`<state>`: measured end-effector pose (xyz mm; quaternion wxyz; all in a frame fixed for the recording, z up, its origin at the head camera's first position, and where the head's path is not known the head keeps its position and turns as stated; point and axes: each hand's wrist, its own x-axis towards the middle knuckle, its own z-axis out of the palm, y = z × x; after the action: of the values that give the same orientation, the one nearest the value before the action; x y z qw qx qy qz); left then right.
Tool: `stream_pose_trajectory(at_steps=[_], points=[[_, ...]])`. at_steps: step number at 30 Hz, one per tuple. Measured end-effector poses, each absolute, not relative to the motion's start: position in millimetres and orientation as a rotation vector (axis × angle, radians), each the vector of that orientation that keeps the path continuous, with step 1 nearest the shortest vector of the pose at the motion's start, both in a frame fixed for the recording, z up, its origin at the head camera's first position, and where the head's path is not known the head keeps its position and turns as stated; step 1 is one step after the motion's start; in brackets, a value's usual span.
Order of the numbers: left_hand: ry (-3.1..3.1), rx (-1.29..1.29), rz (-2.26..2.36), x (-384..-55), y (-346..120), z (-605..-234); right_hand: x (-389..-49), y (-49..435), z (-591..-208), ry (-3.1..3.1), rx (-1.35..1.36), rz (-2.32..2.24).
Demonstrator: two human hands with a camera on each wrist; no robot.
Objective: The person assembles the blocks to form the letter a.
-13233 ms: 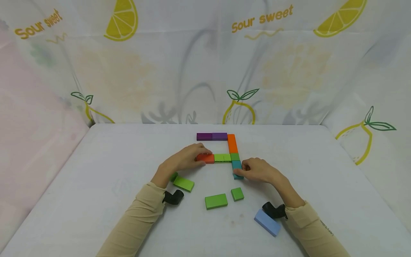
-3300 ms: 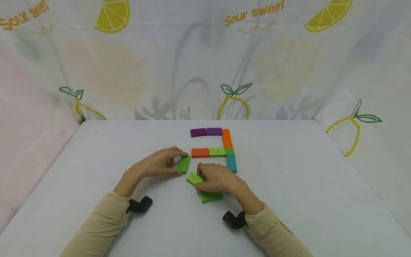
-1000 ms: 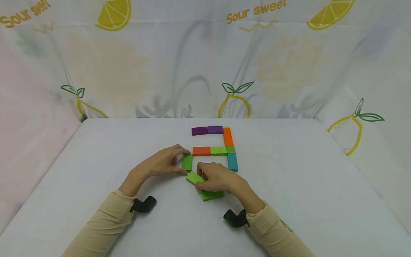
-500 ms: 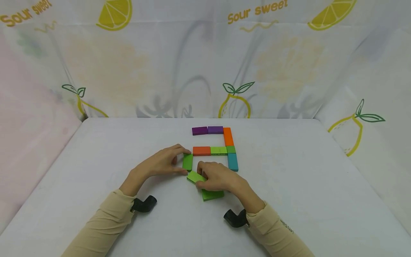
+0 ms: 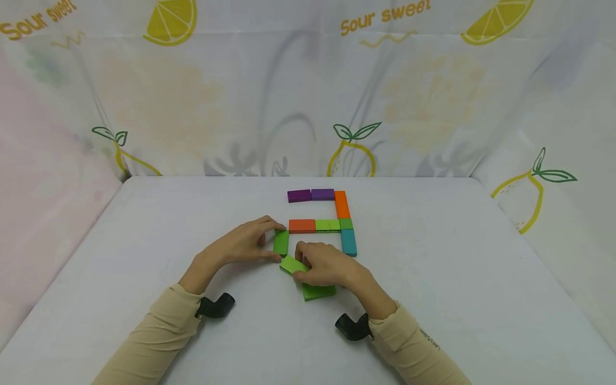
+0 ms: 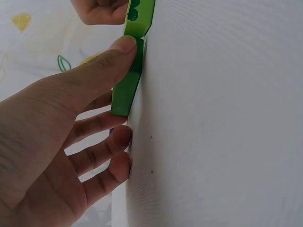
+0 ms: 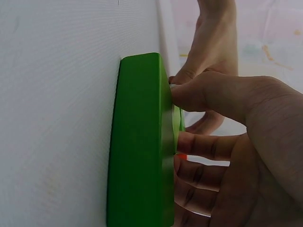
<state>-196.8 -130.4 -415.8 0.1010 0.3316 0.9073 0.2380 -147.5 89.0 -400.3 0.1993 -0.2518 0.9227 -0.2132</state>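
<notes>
In the head view my left hand point(image 5: 247, 240) holds a green block point(image 5: 281, 243) by its two ends, thumb at the near end. That block stands lengthwise right at the left end of a red-orange block point(image 5: 302, 226). My right hand point(image 5: 324, 266) pinches a light green block point(image 5: 292, 265), tilted, its far corner close to the green block's near end. A dark green mark shows on the light green block point(image 6: 137, 12) in the left wrist view. Another green block point(image 5: 318, 292) lies just in front of my right hand, partly covered by it.
Beyond the hands, a dark purple block point(image 5: 299, 196), a purple block point(image 5: 323, 194), an orange block point(image 5: 342, 205), a small green block point(image 5: 346, 223), a teal block point(image 5: 348, 243) and a lime block point(image 5: 327, 225) form an angular figure on the white table point(image 5: 433, 267).
Earlier my hands were at the red-orange and teal blocks; a light blue block then at right is out of sight. Since 3.3 seconds ago the left green block has straightened and moved right. Lately all still.
</notes>
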Motion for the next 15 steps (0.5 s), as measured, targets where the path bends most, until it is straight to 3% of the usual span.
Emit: stream_pose_trajectory(at_steps=[15], points=[[2.679, 0.98, 0.71, -196.8, -130.5, -416.3, -147.2, 89.4, -400.4, 2.576, -0.705, -0.607]])
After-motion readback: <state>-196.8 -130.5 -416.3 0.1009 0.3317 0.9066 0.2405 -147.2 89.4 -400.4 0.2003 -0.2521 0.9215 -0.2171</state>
